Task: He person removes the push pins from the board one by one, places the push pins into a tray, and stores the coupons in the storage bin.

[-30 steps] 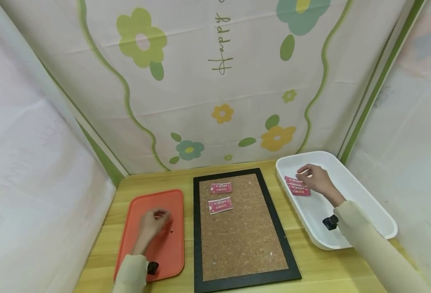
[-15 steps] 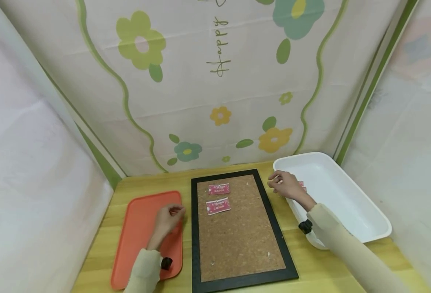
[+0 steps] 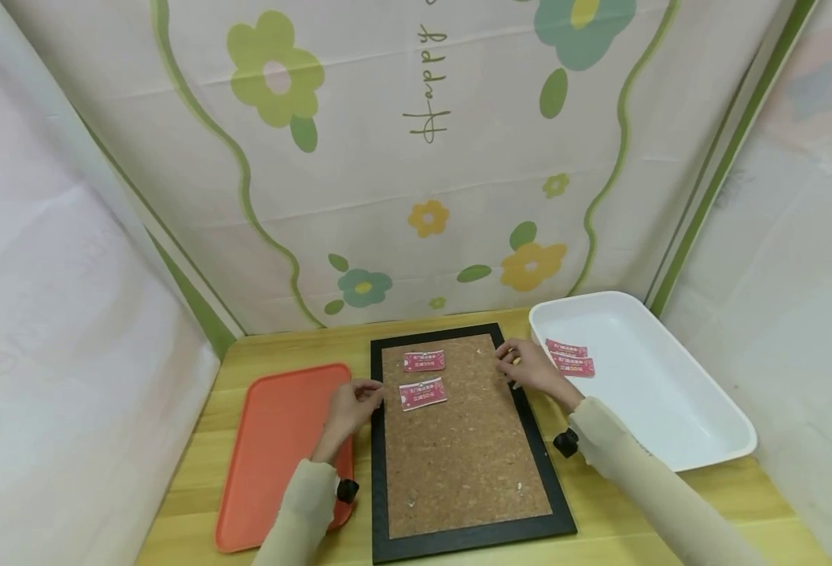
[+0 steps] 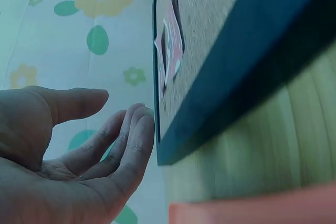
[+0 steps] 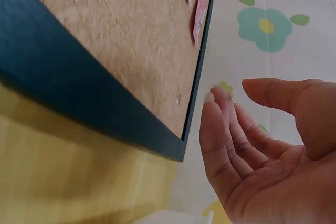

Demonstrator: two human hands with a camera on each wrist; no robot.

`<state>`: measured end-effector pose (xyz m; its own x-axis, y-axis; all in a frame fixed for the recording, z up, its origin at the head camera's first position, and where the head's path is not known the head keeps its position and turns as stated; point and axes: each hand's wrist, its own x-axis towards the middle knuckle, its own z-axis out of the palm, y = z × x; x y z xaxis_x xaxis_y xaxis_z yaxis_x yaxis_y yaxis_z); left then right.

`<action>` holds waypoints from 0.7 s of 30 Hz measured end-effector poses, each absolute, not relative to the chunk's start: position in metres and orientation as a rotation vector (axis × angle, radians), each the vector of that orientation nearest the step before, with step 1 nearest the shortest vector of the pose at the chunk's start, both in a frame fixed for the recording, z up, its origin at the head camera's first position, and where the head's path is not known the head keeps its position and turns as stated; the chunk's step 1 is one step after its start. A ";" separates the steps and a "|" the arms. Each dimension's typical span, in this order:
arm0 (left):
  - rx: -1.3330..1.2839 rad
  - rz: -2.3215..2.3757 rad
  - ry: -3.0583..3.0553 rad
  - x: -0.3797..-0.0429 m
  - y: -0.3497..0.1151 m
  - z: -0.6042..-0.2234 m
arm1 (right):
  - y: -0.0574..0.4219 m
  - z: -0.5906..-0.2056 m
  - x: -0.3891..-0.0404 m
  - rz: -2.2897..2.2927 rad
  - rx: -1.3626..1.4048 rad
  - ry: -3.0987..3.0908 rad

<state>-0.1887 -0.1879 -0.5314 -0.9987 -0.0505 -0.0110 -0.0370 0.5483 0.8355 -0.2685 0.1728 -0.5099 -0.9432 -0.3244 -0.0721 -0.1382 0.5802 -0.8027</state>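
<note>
A corkboard (image 3: pixel 465 456) in a black frame lies on the wooden table, with two pink coupons (image 3: pixel 423 395) on its upper left part. My left hand (image 3: pixel 351 405) hovers by the frame's left edge. In the left wrist view its thumb stands apart from the loosely bent fingers (image 4: pixel 134 150), with nothing between them. Over the frame's upper right edge is my right hand (image 3: pixel 529 366). The right wrist view shows its thumb and relaxed fingers (image 5: pixel 218 145) apart too, holding nothing visible. Small pins (image 3: pixel 519 487) dot the cork near its corners.
A red tray (image 3: pixel 274 448) lies left of the board, partly under the left forearm. To the right stands a white bin (image 3: pixel 660 393) with several pink coupons (image 3: pixel 570 363) at its left side. A flowered cloth (image 3: pixel 359 181) hangs behind the table.
My left hand has moved right from over the red tray to the board's left edge. My right hand has left the coupons in the white bin and moved left to the board's right edge.
</note>
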 end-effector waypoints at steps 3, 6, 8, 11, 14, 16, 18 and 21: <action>0.080 -1.502 -2.758 -0.191 -0.181 -0.531 | 0.165 -0.515 -0.267 -1.282 -0.388 2.601; 0.059 -1.534 -2.751 -0.193 -0.173 -0.532 | 0.158 -0.520 -0.263 -1.284 -0.364 2.581; 0.040 -1.538 -2.755 -0.194 -0.170 -0.532 | 0.153 -0.523 -0.261 -1.286 -0.354 2.561; 0.011 -1.524 -2.770 -0.194 -0.167 -0.534 | 0.147 -0.530 -0.257 -1.309 -0.316 2.507; -0.003 -1.517 -2.782 -0.194 -0.164 -0.535 | 0.141 -0.536 -0.255 -1.350 -0.269 2.447; -0.016 -1.526 -2.790 -0.195 -0.163 -0.535 | 0.137 -0.539 -0.255 -1.382 -0.260 2.417; -0.017 -1.560 -2.798 -0.196 -0.161 -0.535 | 0.133 -0.542 -0.255 -1.416 -0.253 2.396; -0.009 -1.588 -2.826 -0.199 -0.158 -0.534 | 0.127 -0.545 -0.255 -1.450 -0.240 2.373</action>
<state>-0.1991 -0.1578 -0.5340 -0.9950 0.0540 -0.0844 -0.0440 0.5215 0.8521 -0.2553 0.1271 -0.5453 -0.9250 -0.3200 -0.2050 0.0365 0.4622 -0.8860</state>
